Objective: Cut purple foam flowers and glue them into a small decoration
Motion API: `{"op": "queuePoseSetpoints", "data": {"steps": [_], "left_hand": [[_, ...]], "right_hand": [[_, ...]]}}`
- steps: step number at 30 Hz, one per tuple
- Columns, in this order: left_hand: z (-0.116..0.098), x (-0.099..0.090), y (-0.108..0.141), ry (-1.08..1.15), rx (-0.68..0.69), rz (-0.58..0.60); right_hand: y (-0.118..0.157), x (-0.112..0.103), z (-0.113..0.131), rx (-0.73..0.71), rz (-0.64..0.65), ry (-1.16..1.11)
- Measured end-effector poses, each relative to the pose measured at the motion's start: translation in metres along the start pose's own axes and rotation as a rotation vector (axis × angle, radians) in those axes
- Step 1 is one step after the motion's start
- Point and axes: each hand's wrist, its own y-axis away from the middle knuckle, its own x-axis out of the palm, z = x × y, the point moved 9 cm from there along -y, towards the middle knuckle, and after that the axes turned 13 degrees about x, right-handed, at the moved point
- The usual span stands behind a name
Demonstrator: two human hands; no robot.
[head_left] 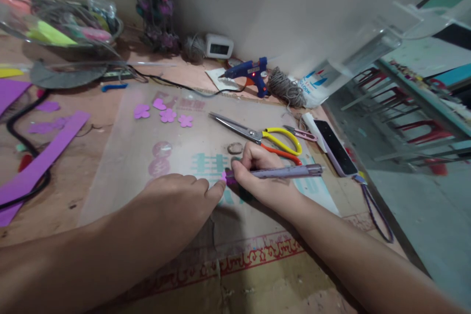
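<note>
My right hand [263,176] is closed around a light purple pen [287,171], its tip end at a small purple piece [228,178] on the plastic-covered mat. My left hand [184,201] has its fingers curled, and a fingertip presses on the left edge of that piece. Both hands hide most of the piece, so its outline cannot be told. Purple flower cutouts [168,115] lie on the mat beyond my left hand. Scissors [253,135] with yellow and orange handles rest just past my right hand.
A blue glue gun [246,73] with a red light stands near the wall, beside grey yarn [286,87] and a white digital clock [219,46]. A phone [335,147] and pink-handled snips [301,133] lie right. Purple strips [44,162], a black cable [22,142] and a filled bowl [69,41] occupy the left.
</note>
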Motion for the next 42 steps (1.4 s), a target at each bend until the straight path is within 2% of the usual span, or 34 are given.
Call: {"op": "queuePoseSetpoints", "data": {"steps": [8, 19, 26, 42], "left_hand": [[-0.001, 0.006, 0.000, 0.018, 0.023, 0.006], [0.003, 0.003, -0.002, 0.074, 0.004, 0.016], [0.004, 0.005, -0.003, 0.094, -0.017, 0.068], [0.005, 0.013, -0.001, 0.165, -0.024, -0.020]], "right_hand": [[-0.002, 0.004, -0.001, 0.007, 0.069, -0.031], [-0.002, -0.001, 0.001, -0.022, 0.043, 0.020], [-0.001, -0.001, -0.003, -0.017, 0.013, 0.032], [-0.001, -0.001, 0.000, -0.007, -0.018, 0.043]]}}
